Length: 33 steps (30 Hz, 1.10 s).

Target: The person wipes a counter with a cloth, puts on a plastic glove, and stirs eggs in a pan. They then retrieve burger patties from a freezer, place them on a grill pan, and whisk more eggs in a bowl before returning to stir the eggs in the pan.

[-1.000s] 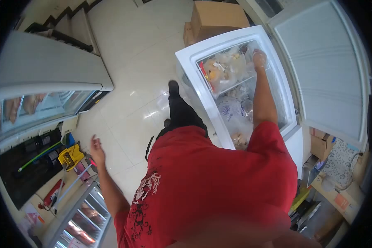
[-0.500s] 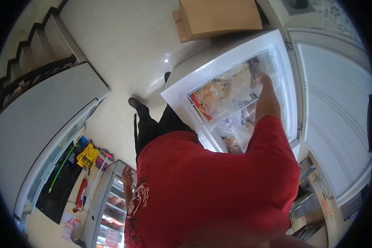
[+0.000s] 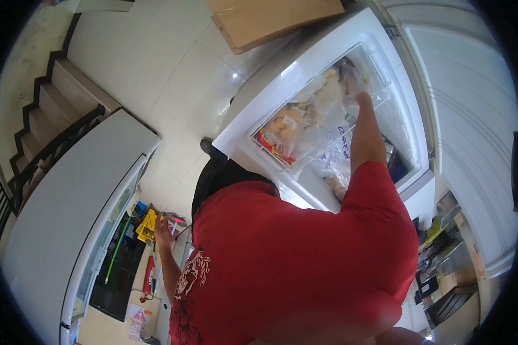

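My right arm reaches into the open chest freezer (image 3: pixel 305 69). At its far end my right hand (image 3: pixel 362 99) is closed on a clear plastic bag (image 3: pixel 351 77), whose contents I cannot make out; plastic partly covers the fingers. Close by in the wire basket (image 3: pixel 273 159) lie clear bags of yellowish food (image 3: pixel 285 123) and a red packet (image 3: pixel 270 148). Below the hand is a white bag with purple lettering (image 3: pixel 336 144). Out to my left, my left hand (image 3: pixel 163 230) hangs open beside my body, holding nothing.
The raised freezer lid (image 3: pixel 466 132) stands on the right. A cardboard box (image 3: pixel 276 23) is beyond the freezer. To the left are a long white cabinet (image 3: pixel 80 195), stairs (image 3: pixel 54 118), a yellow item (image 3: pixel 147 225) and a red fire extinguisher (image 3: pixel 148 276).
My view has shifted, showing more of the freezer. My right hand stays among the bags, slightly farther in. My left arm has swung outward, away from my body.
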{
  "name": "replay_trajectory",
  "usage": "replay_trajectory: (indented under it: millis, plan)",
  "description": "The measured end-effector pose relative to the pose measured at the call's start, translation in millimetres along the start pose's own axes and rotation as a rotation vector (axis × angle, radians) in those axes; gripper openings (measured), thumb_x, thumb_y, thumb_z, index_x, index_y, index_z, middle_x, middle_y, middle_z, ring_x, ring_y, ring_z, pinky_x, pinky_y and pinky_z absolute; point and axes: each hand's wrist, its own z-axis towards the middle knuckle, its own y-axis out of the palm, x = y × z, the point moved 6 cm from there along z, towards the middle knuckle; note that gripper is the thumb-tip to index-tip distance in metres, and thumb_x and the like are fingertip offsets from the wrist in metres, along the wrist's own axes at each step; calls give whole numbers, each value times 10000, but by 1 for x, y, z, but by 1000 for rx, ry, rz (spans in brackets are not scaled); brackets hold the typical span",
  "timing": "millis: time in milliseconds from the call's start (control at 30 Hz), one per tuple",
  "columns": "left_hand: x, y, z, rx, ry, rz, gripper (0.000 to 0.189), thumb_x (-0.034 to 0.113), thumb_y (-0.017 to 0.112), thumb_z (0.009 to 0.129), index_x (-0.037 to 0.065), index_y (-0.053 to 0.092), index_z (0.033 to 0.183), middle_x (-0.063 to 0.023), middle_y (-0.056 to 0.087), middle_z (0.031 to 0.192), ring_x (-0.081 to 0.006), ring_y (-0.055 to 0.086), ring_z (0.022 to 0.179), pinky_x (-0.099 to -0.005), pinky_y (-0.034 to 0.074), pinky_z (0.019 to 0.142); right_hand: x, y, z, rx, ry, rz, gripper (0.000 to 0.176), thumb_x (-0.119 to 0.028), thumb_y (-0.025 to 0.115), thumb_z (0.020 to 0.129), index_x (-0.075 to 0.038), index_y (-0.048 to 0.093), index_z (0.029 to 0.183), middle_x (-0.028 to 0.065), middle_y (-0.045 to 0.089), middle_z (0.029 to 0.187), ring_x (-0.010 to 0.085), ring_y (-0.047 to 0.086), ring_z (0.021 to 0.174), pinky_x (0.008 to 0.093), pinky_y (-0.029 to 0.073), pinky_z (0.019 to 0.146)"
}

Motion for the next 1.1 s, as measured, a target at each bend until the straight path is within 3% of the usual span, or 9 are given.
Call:
replay_trajectory:
  millis: [67,200,333,633,700,800,900,1000,1100]
  plan:
    - [12,14,9,-82,-2,29,482,292,562,1047,33,517,1451,-189,688,1125,-254,671,1002,-356,532,872,4,6,-3,3,14,14,376,-330,493,999,-84,696,1199,212,697,1229,371,666,1155,462,508,998]
    - [57,22,4,-86,208,176,484,304,565,1043,44,525,1450,-209,679,1134,-270,676,1017,-349,534,888,-3,7,3,23,42,37,380,-339,493,999,-95,687,1215,211,697,1230,375,667,1151,468,509,995]
    - [35,17,10,-24,200,133,470,324,566,1041,69,550,1436,-196,690,1082,-252,673,949,-364,539,805,2,4,8,36,63,24,385,-349,494,998,-105,678,1232,211,697,1231,379,668,1148,473,510,993]
    - [-39,30,23,-124,163,102,421,267,555,1051,60,558,1417,-152,686,1026,-227,673,918,-344,544,798,26,13,-11,27,98,14,398,-372,496,997,-129,658,1268,210,696,1234,389,670,1140,484,512,987]
    - [-24,31,23,-156,106,19,416,266,555,1053,62,563,1415,-139,678,996,-214,667,897,-340,544,797,28,11,-16,29,110,18,402,-377,496,997,-134,654,1276,210,696,1235,391,671,1138,487,512,986]
    - [1,22,22,-87,214,110,412,261,553,1051,61,572,1410,-125,664,961,-209,662,877,-350,545,791,34,13,-26,34,133,26,408,-384,497,996,-142,647,1288,210,695,1236,394,671,1136,491,513,984]
    - [-10,27,37,-119,165,48,416,256,546,1043,64,578,1410,-151,674,979,-238,660,878,-378,539,797,32,19,-32,48,149,45,414,-391,497,996,-150,640,1300,210,695,1237,398,672,1133,495,513,982]
    - [5,25,49,-176,266,142,423,251,547,1036,67,576,1416,-172,682,996,-260,649,872,-396,529,799,27,30,-33,57,170,66,421,-399,498,995,-158,633,1313,210,695,1238,401,673,1131,499,514,980]
    - [36,3,43,-47,270,147,435,261,544,1037,52,566,1418,-195,688,1015,-287,656,898,-406,525,821,29,38,-34,55,190,88,428,-406,498,995,-166,626,1325,209,694,1239,404,674,1128,503,515,978]
